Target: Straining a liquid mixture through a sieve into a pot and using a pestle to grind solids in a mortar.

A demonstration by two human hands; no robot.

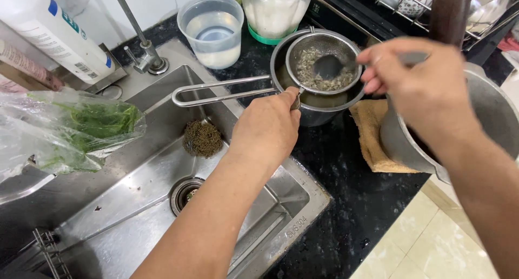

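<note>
A round wire-mesh strainer [308, 76] holding wet, greyish tea-like bits rests on top of a steel cup-shaped vessel [319, 109] on the black counter. Its long wire handle [216, 90] reaches left over the sink. My left hand [267, 125] grips the handle where it meets the strainer's rim. My right hand [416, 84] comes in from the right and holds a metal spoon [327, 67], whose bowl lies in the strainer's contents. The spoon's handle is mostly hidden by my fingers.
A steel sink [162, 203] with a dark scrubber [202, 138] lies at the left, beside a faucet [146, 57]. A bag of greens [81, 130], a white bottle [54, 33], a clear tub of water [213, 30] and a jar [275, 11] stand around. A large grey pot [492, 117] sits on a brown cloth [373, 138].
</note>
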